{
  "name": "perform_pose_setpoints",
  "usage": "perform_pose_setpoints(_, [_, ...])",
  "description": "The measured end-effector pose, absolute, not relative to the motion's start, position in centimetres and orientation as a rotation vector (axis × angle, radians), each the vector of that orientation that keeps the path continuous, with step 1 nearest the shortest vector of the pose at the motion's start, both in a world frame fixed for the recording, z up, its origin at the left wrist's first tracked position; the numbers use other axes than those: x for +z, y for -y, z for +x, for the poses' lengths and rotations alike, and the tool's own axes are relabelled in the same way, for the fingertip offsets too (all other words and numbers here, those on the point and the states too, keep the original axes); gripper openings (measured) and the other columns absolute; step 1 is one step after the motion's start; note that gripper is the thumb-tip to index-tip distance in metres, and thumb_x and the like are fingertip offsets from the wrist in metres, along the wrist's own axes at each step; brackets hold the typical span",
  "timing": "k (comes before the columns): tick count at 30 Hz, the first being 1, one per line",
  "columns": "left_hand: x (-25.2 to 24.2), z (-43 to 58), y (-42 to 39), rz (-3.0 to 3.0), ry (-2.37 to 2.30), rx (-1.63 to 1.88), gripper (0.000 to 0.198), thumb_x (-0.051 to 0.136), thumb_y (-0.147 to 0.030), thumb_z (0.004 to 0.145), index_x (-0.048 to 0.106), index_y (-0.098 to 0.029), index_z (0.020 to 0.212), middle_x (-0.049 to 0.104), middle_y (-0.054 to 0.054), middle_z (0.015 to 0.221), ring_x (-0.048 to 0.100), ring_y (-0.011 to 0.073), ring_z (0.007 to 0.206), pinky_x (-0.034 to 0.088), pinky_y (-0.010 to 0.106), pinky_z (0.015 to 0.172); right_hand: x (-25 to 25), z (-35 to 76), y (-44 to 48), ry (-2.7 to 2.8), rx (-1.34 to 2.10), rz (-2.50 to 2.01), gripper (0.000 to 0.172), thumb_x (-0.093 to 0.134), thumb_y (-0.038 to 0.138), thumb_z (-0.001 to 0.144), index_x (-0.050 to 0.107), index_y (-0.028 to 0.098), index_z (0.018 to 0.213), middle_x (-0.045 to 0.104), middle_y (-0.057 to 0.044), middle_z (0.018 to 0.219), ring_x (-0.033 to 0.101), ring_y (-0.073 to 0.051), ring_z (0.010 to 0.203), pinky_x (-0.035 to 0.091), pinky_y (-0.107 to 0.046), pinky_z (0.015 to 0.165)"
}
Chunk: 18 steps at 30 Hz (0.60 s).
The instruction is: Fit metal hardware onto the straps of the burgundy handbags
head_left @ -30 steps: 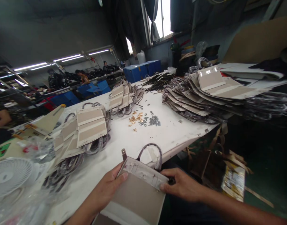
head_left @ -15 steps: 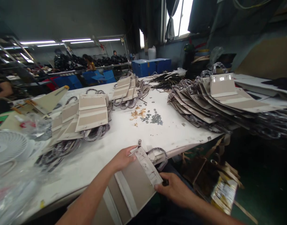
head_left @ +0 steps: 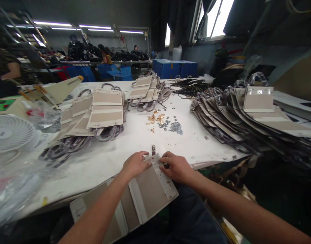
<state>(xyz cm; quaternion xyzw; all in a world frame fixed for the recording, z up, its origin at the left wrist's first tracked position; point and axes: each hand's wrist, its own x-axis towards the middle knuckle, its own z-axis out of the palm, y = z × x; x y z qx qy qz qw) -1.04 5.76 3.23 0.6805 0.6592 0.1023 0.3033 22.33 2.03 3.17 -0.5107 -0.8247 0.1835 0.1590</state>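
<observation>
Over my lap and the table's front edge lies an unfinished beige bag panel (head_left: 149,191), with pale strips across it. My left hand (head_left: 137,165) grips its top edge, thumb on the near face and fingers behind. At the same edge, my right hand (head_left: 176,166) is closed with its fingertips against the pale top strip. A small dark piece (head_left: 166,165) shows between those fingers; its kind is unclear. Just beyond the panel, a strap end with a metal clasp (head_left: 153,149) sticks out onto the table.
Gold fittings (head_left: 155,117) and grey metal plates (head_left: 176,127) are scattered mid-table. Stacks of similar panels stand left (head_left: 106,115) and right (head_left: 221,115), with another behind (head_left: 142,88). A white fan (head_left: 10,134) is at the left. Black straps (head_left: 191,86) lie at the back.
My right hand has moved from the panel's lower right corner up along the strip, close to my left hand. The bag handle at the top edge is no longer visible. The view has shifted.
</observation>
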Motion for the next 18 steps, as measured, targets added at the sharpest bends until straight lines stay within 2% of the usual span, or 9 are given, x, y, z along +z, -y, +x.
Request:
perform_pose_setpoints(3, [2.9,-0.4,-3.3,1.848,-1.898,0.369,0.042,0.067,-0.035,0.086,0.07,-0.026,0.127,0.077,0.004,0.118,0.07,0.0279,0.105,0.049,0.037,0.088,2.6,21.3,-2.9,2.47,0.418,-1.536,0.028,0.057,0.041,0.101,0.076,0.036,0.121,0.072,0.0,0.123,0.072,-0.019,0.096,0.05,-0.028,0.08])
perform_pose_setpoints(6, [1.5,0.5,-0.4,2.199,-1.978,0.561,0.028,0.058,-0.029,0.097,0.072,-0.026,0.122,0.073,0.005,0.131,0.063,0.0294,0.119,0.045,0.045,0.099,2.4,21.1,-2.7,2.533,0.342,-1.558,0.03,0.052,0.043,0.104,0.074,0.036,0.123,0.071,0.0,0.124,0.072,-0.019,0.094,0.048,-0.028,0.076])
perform_pose_setpoints(8, [0.3,1.0,1.3,2.467,-1.951,0.651,0.031,0.051,-0.025,0.102,0.072,-0.023,0.125,0.072,0.006,0.134,0.061,0.0293,0.122,0.044,0.048,0.102,2.5,21.3,-2.4,2.582,0.32,-1.547,0.031,0.051,0.043,0.104,0.072,0.035,0.125,0.07,-0.001,0.125,0.071,-0.019,0.093,0.046,-0.028,0.073])
perform_pose_setpoints(11, [-1.3,1.4,2.7,2.629,-1.898,0.669,0.039,0.046,-0.024,0.104,0.067,-0.018,0.137,0.064,0.007,0.149,0.056,0.0297,0.135,0.037,0.053,0.116,2.6,21.3,-2.3,2.622,0.294,-1.538,0.032,0.049,0.041,0.105,0.07,0.035,0.128,0.07,-0.002,0.123,0.072,-0.019,0.092,0.046,-0.028,0.071])
perform_pose_setpoints(15, [-2.5,1.0,2.5,2.632,-1.848,0.536,0.047,0.044,-0.03,0.104,0.058,-0.017,0.147,0.05,0.004,0.161,0.046,0.029,0.147,0.03,0.055,0.125,2.6,20.5,-3.0,2.627,0.254,-1.568,0.036,0.048,0.042,0.105,0.065,0.035,0.136,0.071,-0.005,0.119,0.072,-0.02,0.088,0.047,-0.029,0.07])
perform_pose_setpoints(18, [-2.0,0.6,2.8,2.552,-1.862,0.414,0.05,0.041,-0.034,0.105,0.053,-0.02,0.152,0.045,0.003,0.164,0.042,0.0279,0.151,0.029,0.055,0.127,2.5,19.9,-2.8,2.597,0.288,-1.552,0.036,0.049,0.042,0.104,0.068,0.035,0.133,0.072,-0.005,0.116,0.073,-0.021,0.089,0.05,-0.029,0.071])
